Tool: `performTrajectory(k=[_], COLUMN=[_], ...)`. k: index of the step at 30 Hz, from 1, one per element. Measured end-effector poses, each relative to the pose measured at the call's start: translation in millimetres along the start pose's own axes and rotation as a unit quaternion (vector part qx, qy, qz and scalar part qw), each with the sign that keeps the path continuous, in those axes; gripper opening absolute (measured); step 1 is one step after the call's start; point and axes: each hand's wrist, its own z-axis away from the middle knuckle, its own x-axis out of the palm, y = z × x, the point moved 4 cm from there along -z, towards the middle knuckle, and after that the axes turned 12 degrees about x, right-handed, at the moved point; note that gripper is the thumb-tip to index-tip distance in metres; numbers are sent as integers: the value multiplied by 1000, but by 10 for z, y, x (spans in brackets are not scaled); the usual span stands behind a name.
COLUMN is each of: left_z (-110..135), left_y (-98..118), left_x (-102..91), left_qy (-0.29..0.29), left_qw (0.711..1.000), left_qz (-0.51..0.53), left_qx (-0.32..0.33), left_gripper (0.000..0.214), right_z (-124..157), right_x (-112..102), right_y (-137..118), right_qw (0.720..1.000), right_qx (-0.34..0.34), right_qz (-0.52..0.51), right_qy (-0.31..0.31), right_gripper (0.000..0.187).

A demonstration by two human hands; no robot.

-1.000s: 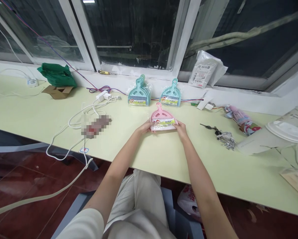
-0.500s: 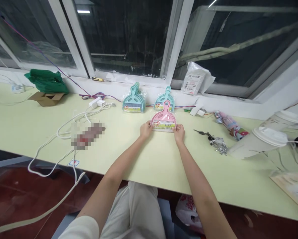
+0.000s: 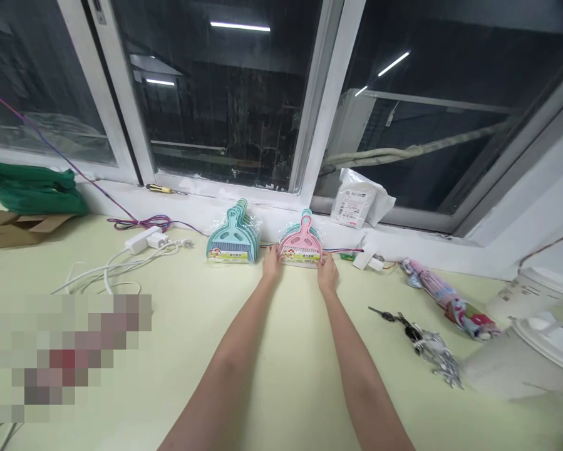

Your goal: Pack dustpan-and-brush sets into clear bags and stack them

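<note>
A pink packaged mini brush-and-dustpan set (image 3: 302, 243) stands against the wall under the window, in front of a teal set whose handle tip (image 3: 306, 213) just shows behind it. My left hand (image 3: 272, 263) grips the pink set's lower left corner and my right hand (image 3: 327, 272) grips its lower right corner, fingers closed on the wrapper. To the left stands a stack of several teal sets (image 3: 233, 237).
White cables and a plug (image 3: 140, 240) lie to the left, with a green bag (image 3: 30, 190) and a cardboard box (image 3: 13, 227). On the right lie keys (image 3: 426, 343), a folded umbrella (image 3: 443, 302), a white package (image 3: 359, 202) and white lidded containers (image 3: 520, 351).
Both hands have carried the pink set away from me across the table and set it up against the teal set by the wall. The camera has tilted up and moved closer.
</note>
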Motion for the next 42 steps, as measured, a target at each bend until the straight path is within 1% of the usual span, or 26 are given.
performTrajectory(k=[2, 3, 5, 7, 8, 10, 12, 14, 15, 17, 20, 23, 24, 26, 29, 32, 34, 36, 37, 39, 42], left_z=[-158, -218, -295, -320, -317, -288, -228, -131, -66, 99, 412, 720, 804, 930, 1000, 914, 783, 617, 530, 363, 172], left_y=[-91, -130, -195, -237, -248, -257, -257, -248, -235, -187, -81, 5, 19, 15, -89, -321, -560, -818, -935, -1135, -1353], left_x=[86, 123, 194, 249, 267, 282, 273, 237, 205, 116, -64, -282, -368, -571, -982, -1466, -1753, -1968, -2044, -2130, -2115], left_qy=[29, 37, 27, 2, -7, -6, 12, 36, 50, 76, 101, 110, 116, 140, 203, 260, 267, 253, 242, 217, 167], left_qw=[999, 998, 998, 998, 998, 998, 997, 994, 993, 991, 989, 989, 989, 987, 978, 964, 959, 961, 963, 971, 984], left_qz=[29, 38, 39, 29, 26, 32, 55, 79, 88, 99, 101, 94, 90, 76, 25, -44, -73, -83, -84, -70, -10], left_qx=[-17, -27, -47, -63, -64, -61, -59, -64, -64, -55, -35, -31, -33, -36, -38, -30, -56, -81, -84, -74, -56], left_gripper=[51, 53, 44, 32, 28, 32, 46, 62, 67, 68, 58, 50, 48, 43, 42, 46, 45, 47, 48, 51, 52], right_z=[-125, -170, -223, -228, -216, -171, -104, -12, 45, 186, 470, 810, 911, 1052, 1095, 981, 854, 724, 665, 564, 449], right_x=[102, 139, 188, 202, 197, 164, 106, 46, 24, -4, -20, -7, -10, -39, -65, 13, 105, 203, 248, 324, 406], right_y=[7, 10, 11, 5, -2, -24, -67, -132, -170, -247, -346, -404, -404, -385, -347, -353, -394, -465, -506, -584, -622], right_qw=[1000, 1000, 1000, 999, 999, 999, 994, 988, 985, 979, 966, 938, 930, 923, 922, 910, 895, 875, 867, 854, 839], right_qx=[-3, -8, -20, -29, -30, -29, -35, -57, -76, -117, -179, -257, -273, -279, -273, -287, -300, -316, -324, -345, -381], right_qz=[-6, -8, -15, -15, -7, 30, 82, 122, 136, 157, 188, 217, 222, 221, 219, 245, 289, 338, 356, 374, 378], right_qy=[7, 10, 12, 15, 18, 34, 61, 79, 77, 59, 15, -78, -110, -148, -164, -173, -162, -141, -129, -106, -86], right_gripper=[38, 39, 40, 44, 47, 53, 57, 59, 58, 52, 42, 30, 27, 26, 29, 39, 44, 49, 50, 51, 50])
